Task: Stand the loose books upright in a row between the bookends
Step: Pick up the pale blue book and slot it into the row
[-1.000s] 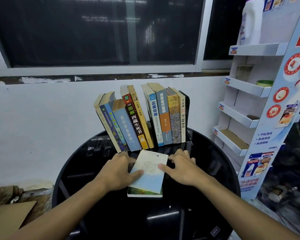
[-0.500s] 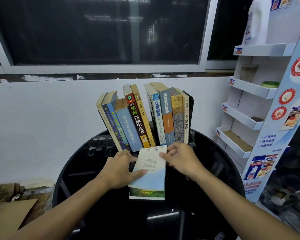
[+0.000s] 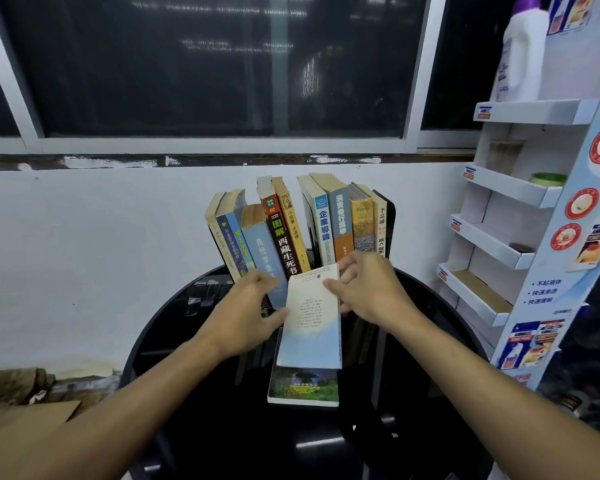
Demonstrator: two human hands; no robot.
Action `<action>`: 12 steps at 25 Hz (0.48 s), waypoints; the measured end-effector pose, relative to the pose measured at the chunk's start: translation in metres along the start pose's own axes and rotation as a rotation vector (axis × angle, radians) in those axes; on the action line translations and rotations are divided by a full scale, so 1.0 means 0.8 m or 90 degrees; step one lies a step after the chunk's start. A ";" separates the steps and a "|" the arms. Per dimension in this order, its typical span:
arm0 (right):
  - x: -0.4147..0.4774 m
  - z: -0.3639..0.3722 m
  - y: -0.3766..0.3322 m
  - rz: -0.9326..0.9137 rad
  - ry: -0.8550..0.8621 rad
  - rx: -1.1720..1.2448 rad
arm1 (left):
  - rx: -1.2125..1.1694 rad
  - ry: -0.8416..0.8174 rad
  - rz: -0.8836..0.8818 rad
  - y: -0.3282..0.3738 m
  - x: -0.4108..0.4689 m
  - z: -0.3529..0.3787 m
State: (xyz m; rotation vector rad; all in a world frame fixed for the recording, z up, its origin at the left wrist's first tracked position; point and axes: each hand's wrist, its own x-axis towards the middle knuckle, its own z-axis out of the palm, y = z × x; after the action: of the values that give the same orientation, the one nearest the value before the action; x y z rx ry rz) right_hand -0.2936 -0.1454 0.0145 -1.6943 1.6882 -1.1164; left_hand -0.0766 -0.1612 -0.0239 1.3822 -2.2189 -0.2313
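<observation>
A row of several books (image 3: 326, 223) stands at the back of a round black table (image 3: 430, 341), the left ones leaning left, with a gap in the middle. A black bookend (image 3: 390, 220) closes the right end. A pale blue-and-white paperback (image 3: 310, 327) is lifted, tilted up at its far end. My left hand (image 3: 246, 317) grips its left edge and my right hand (image 3: 368, 289) holds its top right edge. Under it a green-covered book (image 3: 303, 386) lies flat on the table.
A white cardboard display rack (image 3: 520, 188) with shelves stands at the right, a white bottle (image 3: 520, 53) on top. A white wall and dark window are behind the table. Brown cardboard (image 3: 21, 420) lies at lower left.
Both hands took the top paperback off the flat pile and raised it toward the row, uncovering the green book beneath. The right hand moved up to the book's far edge.
</observation>
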 end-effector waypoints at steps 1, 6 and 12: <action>-0.001 -0.004 -0.006 -0.031 0.025 -0.018 | -0.007 0.055 0.014 0.005 0.006 -0.008; -0.003 -0.020 -0.029 -0.178 0.149 -0.122 | 0.000 0.237 0.097 0.034 0.057 -0.058; -0.003 -0.026 -0.045 -0.249 0.159 -0.171 | 0.100 0.188 0.085 0.029 0.124 -0.073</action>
State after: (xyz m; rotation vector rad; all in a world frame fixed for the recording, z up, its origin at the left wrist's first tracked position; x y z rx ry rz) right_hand -0.2901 -0.1352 0.0549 -2.2019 1.7657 -1.3726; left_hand -0.1003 -0.2300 0.0685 1.2484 -2.1026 0.1874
